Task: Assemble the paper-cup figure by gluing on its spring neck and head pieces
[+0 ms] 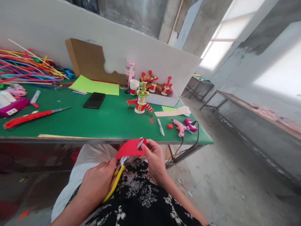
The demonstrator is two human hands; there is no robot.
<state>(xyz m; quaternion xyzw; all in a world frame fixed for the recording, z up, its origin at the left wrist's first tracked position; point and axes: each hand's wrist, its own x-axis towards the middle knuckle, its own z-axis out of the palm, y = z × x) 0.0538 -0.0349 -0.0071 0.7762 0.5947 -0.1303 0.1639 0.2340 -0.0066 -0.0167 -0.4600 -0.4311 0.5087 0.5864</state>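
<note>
My left hand [100, 177] is closed around a yellow-handled pliers-like tool [117, 182], low over my lap. The tool's silver metal head touches the lower edge of a sheet of red paper [129, 148]. My left thumb lies by the paper's left corner. With thumb and fingers, my right hand [154, 157] pinches the right end of the sheet, where a rounded cut-out with a pale edge shows. The paper is held just in front of the table edge. Fingers under the sheet are partly hidden.
The green table [113, 121] bears a red-and-green paper figure [140, 105], a white box [162, 99] of similar figures, a black phone [94, 100], a red-handled knife-like tool [30, 118], a pink glue gun [180, 126], green paper [96, 86] and pipe cleaners [25, 67].
</note>
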